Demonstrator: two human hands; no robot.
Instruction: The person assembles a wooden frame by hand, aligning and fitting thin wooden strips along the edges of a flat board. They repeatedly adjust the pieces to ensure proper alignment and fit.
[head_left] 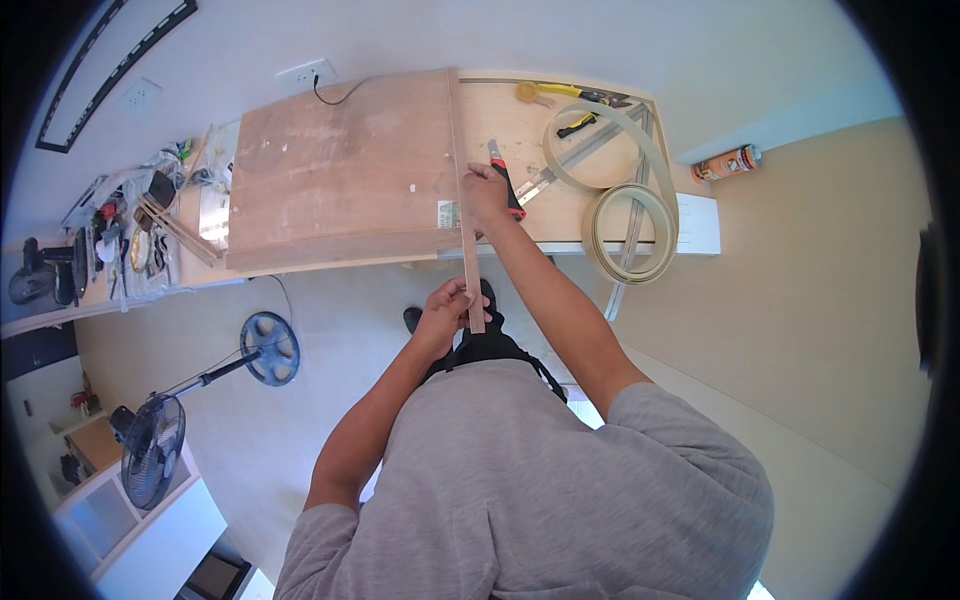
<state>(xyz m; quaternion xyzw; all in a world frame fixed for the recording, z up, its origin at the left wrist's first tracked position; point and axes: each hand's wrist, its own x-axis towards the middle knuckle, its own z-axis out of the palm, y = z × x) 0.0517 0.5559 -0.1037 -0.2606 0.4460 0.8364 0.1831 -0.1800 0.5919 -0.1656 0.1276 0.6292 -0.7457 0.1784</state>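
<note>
A long, narrow wooden strip (468,240) runs from the back of the workbench toward my body, its near end past the bench's front edge. My left hand (445,312) is closed on that near end, fingers and thumb around it. Higher up, over the bench, my right hand (486,196) pinches the strip's right edge. A red and black utility knife (507,188), blade out, lies against the right hand's outer side; I cannot tell whether any finger touches it. Left of the strip is a large, flat brownish wooden board (340,165), with a small printed paper (448,214) near its edge.
Two edge-banding coils (598,240) lie right, over metal rulers (590,150). Behind them are yellow-handled tools (560,90). An orange tube (727,163) lies beyond the bench's right end. Tools and bags (130,230) crowd the left end. A fan (155,450) lies over on the left.
</note>
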